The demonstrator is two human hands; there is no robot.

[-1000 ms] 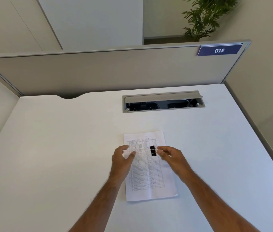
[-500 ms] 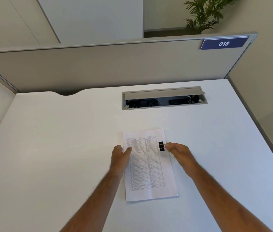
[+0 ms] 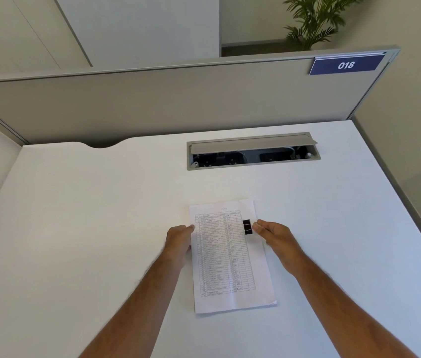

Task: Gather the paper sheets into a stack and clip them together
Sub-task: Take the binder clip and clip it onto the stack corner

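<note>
Table (image 3: 80, 228), white: bears all items. Left hand (image 3: 179, 240): fingers flat, resting on left edge of paper stack (image 3: 226, 257), mid-table. Binder clip (image 3: 247, 227), black: sits at stack's right edge, upper part. Right hand (image 3: 272, 235): pinches clip's wire handles. Cable tray (image 3: 253, 151) behind, lid ajar.

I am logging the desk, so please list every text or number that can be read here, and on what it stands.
"018": white digits on the blue sign on the partition.
Printed table on the top sheet: too small to read.
Binder clip: no text visible.
</note>
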